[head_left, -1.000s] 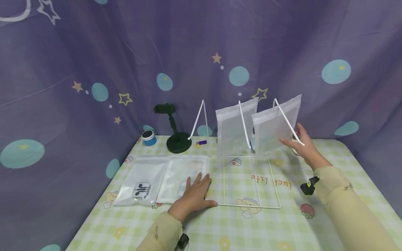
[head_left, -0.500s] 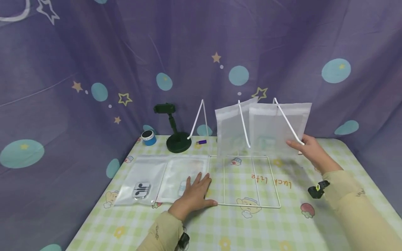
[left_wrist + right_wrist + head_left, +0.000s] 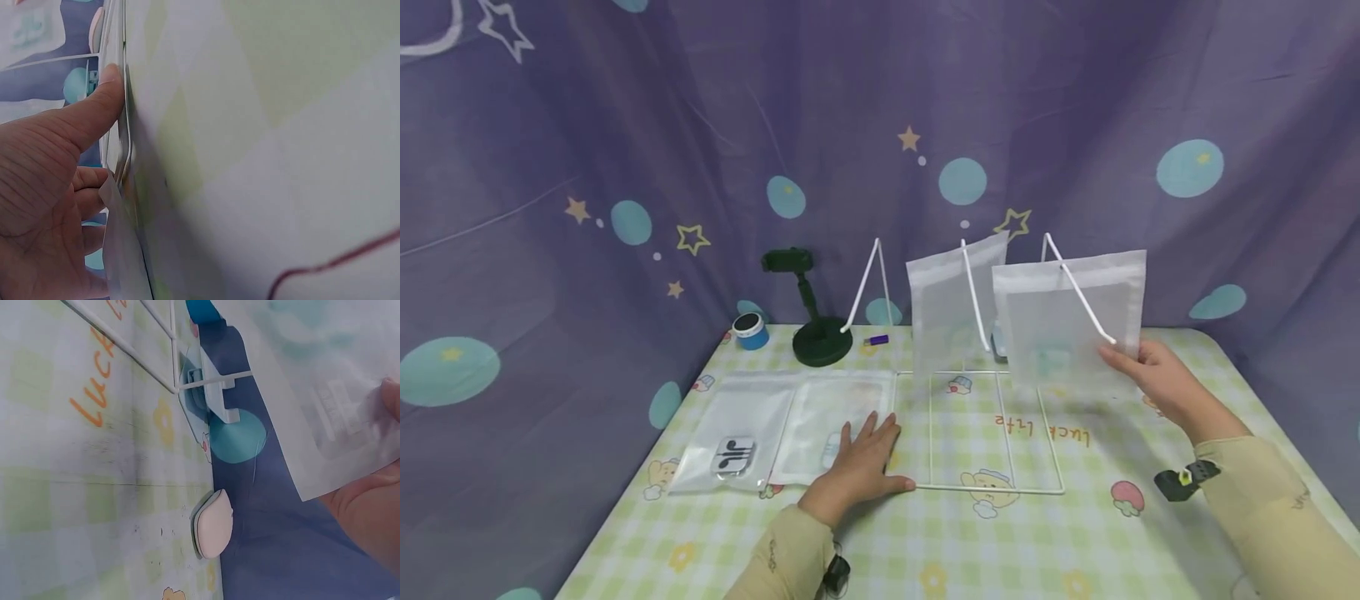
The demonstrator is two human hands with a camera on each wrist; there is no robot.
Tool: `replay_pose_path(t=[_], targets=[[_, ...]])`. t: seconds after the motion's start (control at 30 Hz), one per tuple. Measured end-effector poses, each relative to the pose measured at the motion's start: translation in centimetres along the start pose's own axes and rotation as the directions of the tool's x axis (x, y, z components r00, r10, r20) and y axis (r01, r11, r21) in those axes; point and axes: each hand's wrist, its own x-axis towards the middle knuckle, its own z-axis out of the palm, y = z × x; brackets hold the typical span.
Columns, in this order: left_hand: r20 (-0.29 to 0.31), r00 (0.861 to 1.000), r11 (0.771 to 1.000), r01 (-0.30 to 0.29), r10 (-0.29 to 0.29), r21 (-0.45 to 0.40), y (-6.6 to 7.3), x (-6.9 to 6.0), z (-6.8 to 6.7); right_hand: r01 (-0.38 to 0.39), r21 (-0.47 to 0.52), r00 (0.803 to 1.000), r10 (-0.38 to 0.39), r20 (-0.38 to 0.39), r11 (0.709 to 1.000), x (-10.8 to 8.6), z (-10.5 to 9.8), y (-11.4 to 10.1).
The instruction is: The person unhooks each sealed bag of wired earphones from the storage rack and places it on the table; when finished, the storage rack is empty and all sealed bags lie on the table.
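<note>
A white wire rack (image 3: pixel 988 490) lies with its base on the table and has three prongs at the back. A frosted zip bag (image 3: pixel 1037 312) hangs on the right prong; my right hand (image 3: pixel 1172 387) pinches its lower right edge between thumb and fingers. In the right wrist view, pale green and white contents show through this bag (image 3: pixel 312 381). Another frosted zip bag (image 3: pixel 940 308) hangs on the middle prong. My left hand (image 3: pixel 857 467) rests with straight fingers on a flat zip bag (image 3: pixel 850 392), its thumb at the rack base's front left corner.
Left of that lies another zip bag (image 3: pixel 752 417) with boxed earphones inside. Behind stand a dark green phone stand (image 3: pixel 822 337), a blue jar (image 3: pixel 751 332) and a small purple item (image 3: pixel 876 340). A pale rounded object (image 3: pixel 214 526) lies near the table's back edge.
My right hand has moved right and toward me, swinging the right hanging bag to face forward. The left hand stays in place. The head view has shifted slightly.
</note>
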Motion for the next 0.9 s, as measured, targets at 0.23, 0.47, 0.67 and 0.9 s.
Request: replay_pose_path(t=[0.23,0.47,0.67,0.9], targets=[[-0.014,1.0,1.0,-0.011,0.011,-0.012,-0.3,-0.1,0.0,0.085,-0.014,0.996,-0.085,-0.004,0.996,-2.7,0.3,0.0],[-0.023,0.999,0.999,-0.028,0.027,-0.03,-0.2,-0.2,0.0,0.151,-0.038,0.988,-0.152,-0.003,0.988,-5.2,0.7,0.3],[-0.02,0.999,0.999,-0.029,0.029,-0.029,-0.2,0.0,0.1,0.161,-0.047,0.987,-0.161,0.002,0.986,-7.4,0.7,0.3],[-0.02,0.999,0.999,-0.028,0.028,-0.023,-0.2,0.0,-0.1,0.147,-0.072,0.989,-0.149,-0.017,0.986,-9.3,0.6,0.0]])
